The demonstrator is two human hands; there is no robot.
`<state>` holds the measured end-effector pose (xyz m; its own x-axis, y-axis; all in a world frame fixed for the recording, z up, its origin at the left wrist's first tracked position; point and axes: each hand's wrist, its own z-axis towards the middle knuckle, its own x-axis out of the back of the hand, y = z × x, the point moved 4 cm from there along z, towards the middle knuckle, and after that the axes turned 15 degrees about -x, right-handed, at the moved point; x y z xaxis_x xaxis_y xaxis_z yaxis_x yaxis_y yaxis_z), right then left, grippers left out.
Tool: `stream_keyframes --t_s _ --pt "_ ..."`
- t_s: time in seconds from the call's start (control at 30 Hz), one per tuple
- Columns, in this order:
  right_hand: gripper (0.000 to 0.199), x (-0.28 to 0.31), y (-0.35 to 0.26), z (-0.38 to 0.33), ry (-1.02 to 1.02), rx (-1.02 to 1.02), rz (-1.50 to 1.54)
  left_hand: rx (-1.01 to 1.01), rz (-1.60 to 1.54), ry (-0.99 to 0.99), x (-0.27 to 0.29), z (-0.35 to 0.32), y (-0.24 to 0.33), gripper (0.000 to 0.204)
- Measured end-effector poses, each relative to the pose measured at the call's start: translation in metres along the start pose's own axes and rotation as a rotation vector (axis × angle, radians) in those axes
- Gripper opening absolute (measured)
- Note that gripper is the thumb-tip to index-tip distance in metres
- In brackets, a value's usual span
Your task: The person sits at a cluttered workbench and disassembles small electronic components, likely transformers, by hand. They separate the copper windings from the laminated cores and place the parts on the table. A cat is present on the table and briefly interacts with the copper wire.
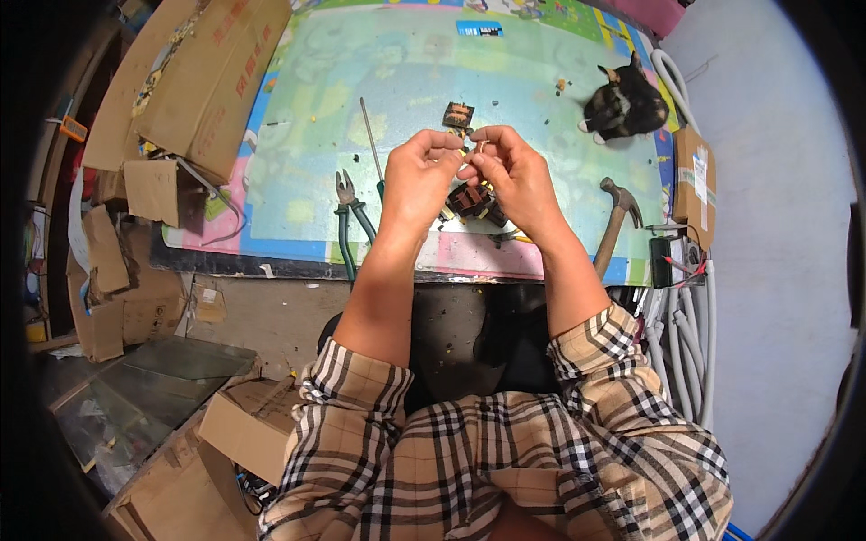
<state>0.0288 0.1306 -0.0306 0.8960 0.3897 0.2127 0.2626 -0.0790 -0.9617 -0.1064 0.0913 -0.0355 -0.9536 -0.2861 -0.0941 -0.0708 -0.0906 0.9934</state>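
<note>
My left hand (419,185) and my right hand (516,178) meet over the middle of the table, fingertips pinched close together. Whatever small piece sits between them is mostly covered by the fingers, so its kind cannot be made out. Just beyond the fingertips lies a dark square part with a copper coil (458,114). Below the hands is a darker cluster of coil parts (469,198) with yellowish bits, partly covered by my right hand. Green-handled pliers (344,216) rest left of my left forearm. A screwdriver (369,131) lies beside them, its handle partly hidden by my left hand.
A claw hammer (613,225) lies to the right near the table edge. Farther back, a dark cat (627,99) sits on the patterned table mat (334,81). Cardboard boxes (203,90) crowd the left side. Grey tubes (690,352) stand along the right wall, below another carton (695,185).
</note>
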Motion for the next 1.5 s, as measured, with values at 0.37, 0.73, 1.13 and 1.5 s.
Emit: stream_keyframes --t_s 0.37,0.73,1.13,1.5 --pt "0.017 0.037 -0.012 -0.001 0.324 0.341 -0.512 -0.156 0.274 -0.068 -0.039 0.008 0.005 0.021" --pt "0.020 0.057 -0.028 -0.007 0.366 0.435 -0.421 -0.009 0.009 0.067 -0.058 0.013 0.014 0.012" --pt "0.027 0.067 -0.020 0.001 -0.014 -0.040 0.269 -0.290 0.173 0.135 -0.068 0.010 0.037 0.008" --pt "0.022 0.087 -0.035 -0.006 0.216 0.316 -0.256 -0.347 0.255 0.117 -0.076 0.010 0.032 0.007"
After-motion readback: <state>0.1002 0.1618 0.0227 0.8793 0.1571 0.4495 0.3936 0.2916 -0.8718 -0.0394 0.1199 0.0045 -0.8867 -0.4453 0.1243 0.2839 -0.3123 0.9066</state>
